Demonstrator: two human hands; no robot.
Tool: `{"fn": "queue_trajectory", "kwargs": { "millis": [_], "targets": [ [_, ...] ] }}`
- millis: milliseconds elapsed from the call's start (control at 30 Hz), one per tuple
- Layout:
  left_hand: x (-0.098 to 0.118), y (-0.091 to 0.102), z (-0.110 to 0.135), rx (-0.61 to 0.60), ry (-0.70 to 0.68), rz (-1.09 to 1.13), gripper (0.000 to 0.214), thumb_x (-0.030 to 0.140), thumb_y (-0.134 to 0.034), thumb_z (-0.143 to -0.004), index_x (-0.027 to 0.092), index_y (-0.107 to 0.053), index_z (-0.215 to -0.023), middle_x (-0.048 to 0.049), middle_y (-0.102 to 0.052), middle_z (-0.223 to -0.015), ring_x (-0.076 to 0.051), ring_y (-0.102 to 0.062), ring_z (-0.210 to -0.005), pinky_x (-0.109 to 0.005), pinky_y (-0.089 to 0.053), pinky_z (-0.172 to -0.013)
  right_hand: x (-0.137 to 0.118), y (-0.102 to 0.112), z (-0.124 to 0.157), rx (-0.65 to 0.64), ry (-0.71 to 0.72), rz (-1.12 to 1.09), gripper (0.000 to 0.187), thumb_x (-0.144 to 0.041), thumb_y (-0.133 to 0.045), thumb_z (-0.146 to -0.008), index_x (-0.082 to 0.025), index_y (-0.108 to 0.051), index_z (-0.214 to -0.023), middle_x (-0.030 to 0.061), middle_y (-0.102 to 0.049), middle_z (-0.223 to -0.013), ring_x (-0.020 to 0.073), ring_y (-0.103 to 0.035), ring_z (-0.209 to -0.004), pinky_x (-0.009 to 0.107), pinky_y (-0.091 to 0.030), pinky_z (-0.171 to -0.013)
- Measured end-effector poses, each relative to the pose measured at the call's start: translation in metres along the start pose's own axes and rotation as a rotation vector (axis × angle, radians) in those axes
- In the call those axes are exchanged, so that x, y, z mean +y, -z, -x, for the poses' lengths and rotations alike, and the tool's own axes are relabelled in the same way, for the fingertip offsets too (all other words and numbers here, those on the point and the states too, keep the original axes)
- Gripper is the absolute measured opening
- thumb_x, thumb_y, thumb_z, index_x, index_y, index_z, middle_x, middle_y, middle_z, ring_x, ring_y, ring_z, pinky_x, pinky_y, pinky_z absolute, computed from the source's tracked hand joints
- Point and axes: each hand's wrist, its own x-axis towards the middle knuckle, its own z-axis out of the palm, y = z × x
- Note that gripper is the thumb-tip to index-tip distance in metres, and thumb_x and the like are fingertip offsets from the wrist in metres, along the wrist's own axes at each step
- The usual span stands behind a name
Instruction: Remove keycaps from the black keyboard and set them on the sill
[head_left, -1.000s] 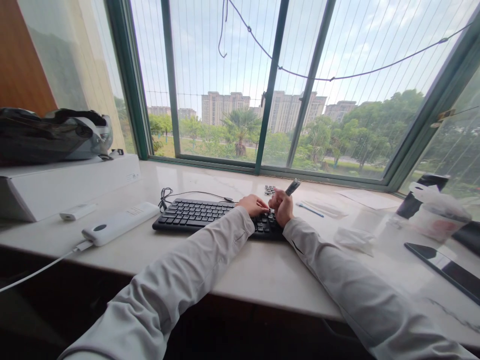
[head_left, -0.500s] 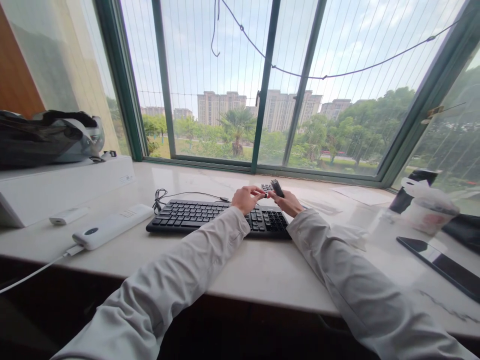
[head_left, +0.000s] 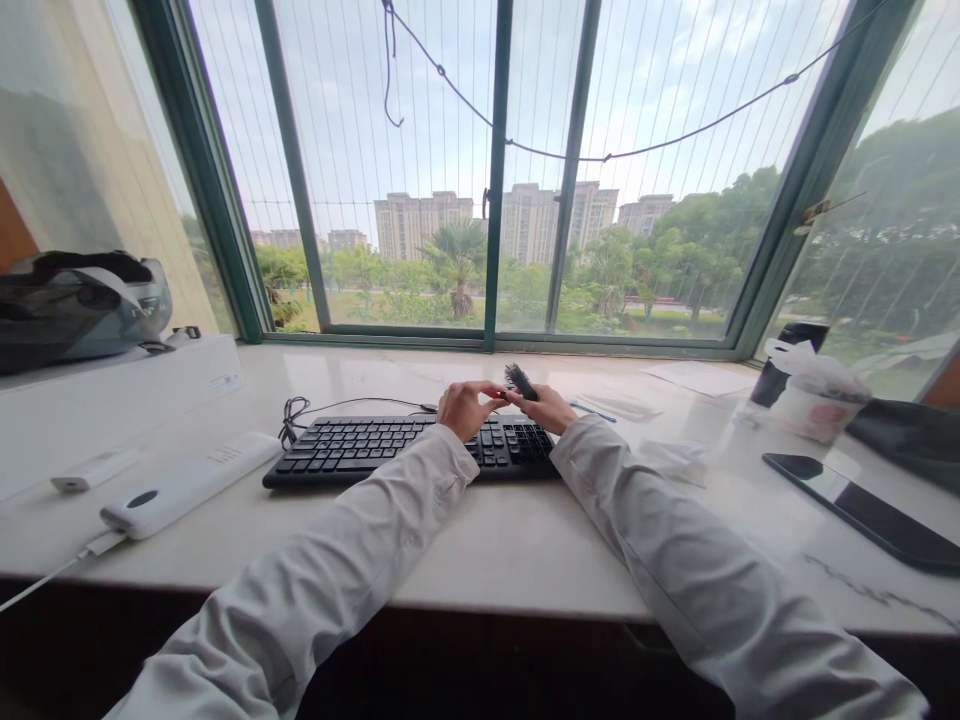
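Note:
A black keyboard (head_left: 352, 447) lies on the white counter, and both hands are together above its right part. My right hand (head_left: 553, 408) is closed round a black brush (head_left: 520, 381), whose bristles point up and to the left. My left hand (head_left: 461, 408) pinches a small black piece (head_left: 503, 394), perhaps a keycap, close to the right fingertips. It is too small to be sure of. The keyboard's right end, under my hands, looks darker and more uneven than the rest. My left wrist and sleeve hide some of the keys.
A white power bank (head_left: 187, 487) with a cable and a small white device (head_left: 94, 470) lie left. Behind them, a white box (head_left: 150, 400) carries a dark bag (head_left: 75, 310). Rightward are a blue stick (head_left: 592, 411), clear plastic (head_left: 671, 460), a phone (head_left: 847, 505) and a bagged cup (head_left: 817, 400).
The view has turned slightly to the right. The brush in my right hand has tilted to the left, so its bristles show more plainly. My hands stay close together over the keyboard.

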Motion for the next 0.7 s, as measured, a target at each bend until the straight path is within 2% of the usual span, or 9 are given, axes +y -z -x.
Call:
{"fn": "queue_trajectory", "kwargs": {
  "millis": [133,267,367,500,567,700],
  "targets": [
    [-0.004,0.000,0.000,0.002,0.005,-0.032,0.025,0.045,-0.067,-0.077,0.029,-0.072,-0.095,0.0010,-0.073,-0.092,-0.018,-0.066,-0.090,-0.028,-0.047,-0.085,-0.003,0.001,0.000,-0.036,-0.092,-0.030,0.049,-0.060,-0.048,-0.081,-0.017,-0.069,-0.090,0.0002,-0.055,-0.062,0.0117,-0.048,-0.055,0.024,-0.040,-0.055],
    [-0.009,0.000,-0.001,0.001,0.029,-0.082,0.025,0.045,-0.066,-0.078,0.030,-0.071,-0.097,0.0023,-0.073,-0.093,-0.018,-0.065,-0.091,-0.029,-0.046,-0.086,-0.004,0.008,0.000,0.006,-0.231,-0.020,0.055,-0.062,-0.037,-0.086,-0.017,-0.069,-0.087,0.0028,-0.057,-0.063,0.0120,-0.050,-0.049,0.025,-0.041,-0.052],
    [-0.012,0.000,-0.001,-0.006,0.058,-0.134,0.025,0.045,-0.066,-0.077,0.031,-0.071,-0.097,0.0026,-0.073,-0.094,-0.019,-0.065,-0.092,-0.030,-0.046,-0.086,-0.004,0.015,0.002,0.077,-0.248,0.196,0.053,-0.061,-0.037,-0.086,-0.020,-0.071,-0.085,0.0074,-0.065,-0.075,0.0179,-0.060,-0.065,0.029,-0.044,-0.063],
    [-0.011,0.003,-0.002,-0.101,0.086,-0.204,0.024,0.046,-0.065,-0.076,0.031,-0.071,-0.094,0.0031,-0.073,-0.091,-0.019,-0.065,-0.090,-0.030,-0.046,-0.083,-0.004,0.022,0.007,0.111,-0.320,0.585,0.043,-0.053,-0.048,-0.083,-0.019,-0.069,-0.098,0.0146,-0.067,-0.098,0.0277,-0.063,-0.090,0.037,-0.045,-0.076],
    [-0.009,0.007,-0.004,-0.157,0.095,-0.230,0.025,0.045,-0.065,-0.075,0.030,-0.072,-0.093,0.0029,-0.073,-0.089,-0.019,-0.065,-0.088,-0.029,-0.046,-0.081,-0.002,0.024,0.009,0.055,-0.372,0.698,0.039,-0.046,-0.054,-0.080,-0.017,-0.068,-0.102,0.0171,-0.065,-0.105,0.0293,-0.061,-0.097,0.039,-0.044,-0.081],
    [-0.010,0.016,-0.018,-0.271,0.067,-0.235,0.029,0.046,-0.066,-0.072,0.024,-0.073,-0.090,0.0013,-0.073,-0.085,-0.018,-0.066,-0.083,-0.026,-0.047,-0.079,0.004,0.026,0.012,-0.094,-0.434,0.771,0.042,-0.038,-0.061,-0.076,-0.016,-0.065,-0.111,0.0185,-0.063,-0.113,0.0297,-0.059,-0.107,0.040,-0.044,-0.085]
  ]
}}
